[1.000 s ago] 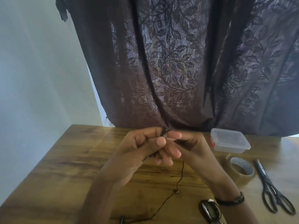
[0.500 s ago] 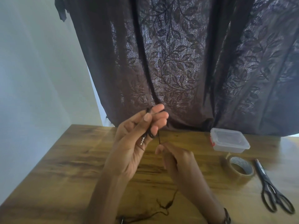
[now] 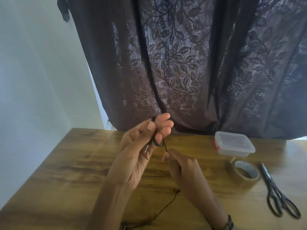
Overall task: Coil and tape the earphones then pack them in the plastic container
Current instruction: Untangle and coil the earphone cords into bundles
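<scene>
My left hand (image 3: 141, 146) is raised over the wooden table, with black earphone cable (image 3: 156, 141) wound round its fingers and the thumb pressing on it; the metal jack hangs below the thumb. My right hand (image 3: 181, 165) pinches the cable just below the coil. The slack cable (image 3: 164, 206) trails down across the table toward the near edge. The clear plastic container (image 3: 234, 144) sits lidded at the right. A roll of brown tape (image 3: 244, 174) lies in front of it.
Black scissors (image 3: 279, 200) lie at the far right of the wooden table (image 3: 66, 171). A dark leaf-patterned curtain (image 3: 182, 63) hangs behind the table, and a pale wall stands to the left.
My hands were together low over the table; the left hand has risen with the coil, and the right hand has dropped below it, drawing the cable along. The slack on the table has shifted.
</scene>
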Motion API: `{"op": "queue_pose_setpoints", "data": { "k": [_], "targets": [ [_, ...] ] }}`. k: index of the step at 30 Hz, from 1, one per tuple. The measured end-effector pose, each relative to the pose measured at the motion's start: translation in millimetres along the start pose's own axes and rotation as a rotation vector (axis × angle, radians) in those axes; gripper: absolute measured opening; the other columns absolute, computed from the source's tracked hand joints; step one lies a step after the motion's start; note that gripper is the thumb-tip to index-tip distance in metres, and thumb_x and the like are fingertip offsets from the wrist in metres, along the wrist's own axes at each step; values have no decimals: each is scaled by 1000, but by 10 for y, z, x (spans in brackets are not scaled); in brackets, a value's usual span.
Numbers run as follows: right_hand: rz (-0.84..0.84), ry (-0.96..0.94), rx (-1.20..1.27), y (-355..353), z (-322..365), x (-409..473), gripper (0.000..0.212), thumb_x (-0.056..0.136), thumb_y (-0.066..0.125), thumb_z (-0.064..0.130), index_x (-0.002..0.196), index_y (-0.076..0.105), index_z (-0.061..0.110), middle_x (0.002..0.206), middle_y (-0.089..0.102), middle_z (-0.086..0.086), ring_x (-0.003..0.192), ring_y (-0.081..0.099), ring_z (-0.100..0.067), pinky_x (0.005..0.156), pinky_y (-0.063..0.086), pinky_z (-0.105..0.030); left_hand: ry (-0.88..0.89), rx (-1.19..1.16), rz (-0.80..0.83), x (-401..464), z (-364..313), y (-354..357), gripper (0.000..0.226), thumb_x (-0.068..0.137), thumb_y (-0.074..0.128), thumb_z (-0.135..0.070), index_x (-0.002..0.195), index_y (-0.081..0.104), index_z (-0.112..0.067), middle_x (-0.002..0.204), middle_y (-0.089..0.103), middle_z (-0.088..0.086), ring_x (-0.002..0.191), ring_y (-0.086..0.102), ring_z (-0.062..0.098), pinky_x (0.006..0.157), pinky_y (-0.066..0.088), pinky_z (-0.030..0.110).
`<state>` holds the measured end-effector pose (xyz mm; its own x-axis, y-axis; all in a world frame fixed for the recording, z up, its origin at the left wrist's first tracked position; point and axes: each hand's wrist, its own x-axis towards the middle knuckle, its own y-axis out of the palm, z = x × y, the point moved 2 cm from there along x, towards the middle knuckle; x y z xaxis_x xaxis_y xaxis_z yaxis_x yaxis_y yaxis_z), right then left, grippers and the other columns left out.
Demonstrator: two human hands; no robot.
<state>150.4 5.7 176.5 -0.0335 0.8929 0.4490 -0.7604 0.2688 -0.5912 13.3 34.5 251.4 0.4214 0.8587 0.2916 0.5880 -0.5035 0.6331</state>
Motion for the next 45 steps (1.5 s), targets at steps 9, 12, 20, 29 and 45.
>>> {"op": "queue_pose_setpoints", "data": {
  "k": [9,12,20,29,45],
  "targets": [
    [80,-169,-276,-342,406,-223,20,98,33,46,87,47,36,64,52,15,55,51,-5,49,46,-25,257,725,-74,133,129,-179,33,95,47,-8,127,54,-8,107,72,3,101,69,18,84,52,22],
    [17,-243,-294,-601,564,-123,17,98,37,41,94,52,34,69,49,22,58,49,2,53,43,-18,227,919,27,106,192,-210,33,97,45,-10,128,54,-12,105,72,-2,99,69,12,85,51,21],
    [-43,-366,-198,-876,502,404,23,100,41,26,92,59,13,72,53,10,62,52,-7,59,40,-15,80,825,262,-112,256,-43,34,99,34,-21,107,62,-4,87,72,1,86,69,14,79,49,20],
    [-12,-254,89,-565,241,375,20,100,41,19,87,56,22,63,50,3,55,48,-11,54,38,-13,62,350,273,-67,118,43,22,90,50,-31,96,67,-18,59,53,-10,56,46,2,61,42,11],
    [-2,-160,-28,-326,279,-99,19,100,41,38,89,53,29,60,52,9,50,50,-14,45,42,-33,240,1027,139,117,241,-124,37,100,37,-5,135,44,-15,101,67,-8,95,66,12,85,46,17]
  ]
}}
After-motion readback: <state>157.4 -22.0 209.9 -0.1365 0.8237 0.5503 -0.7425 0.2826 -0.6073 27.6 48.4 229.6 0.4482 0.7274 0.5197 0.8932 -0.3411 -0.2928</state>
